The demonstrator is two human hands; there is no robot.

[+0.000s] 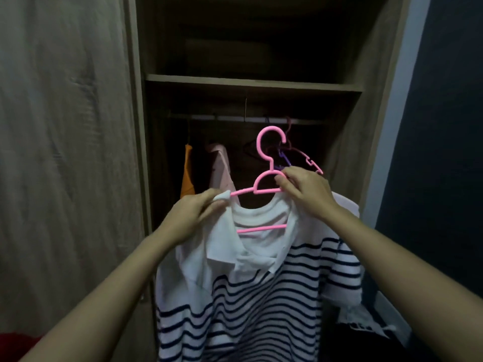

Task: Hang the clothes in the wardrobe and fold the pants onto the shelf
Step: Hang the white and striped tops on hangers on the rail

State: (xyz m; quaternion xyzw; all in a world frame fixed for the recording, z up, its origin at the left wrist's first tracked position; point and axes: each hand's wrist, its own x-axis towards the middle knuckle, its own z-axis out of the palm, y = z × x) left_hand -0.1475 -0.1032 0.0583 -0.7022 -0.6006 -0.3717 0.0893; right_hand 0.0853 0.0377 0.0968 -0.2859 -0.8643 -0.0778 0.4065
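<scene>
Striped shirt (261, 296) being fitted on the pink hanger (266, 152) before the wardrobe (139, 131): left hand (194, 214) pinches its shoulder cloth, right hand (304, 190) grips the hanger's right arm; next, likely, hooking onto the far rail (230, 118).

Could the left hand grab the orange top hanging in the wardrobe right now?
Probably, once it lets go. Nothing blocks the way to the orange top, hanging just beyond the left hand. But that hand is pinching the white-and-navy striped shirt on the pink plastic hanger.
</scene>
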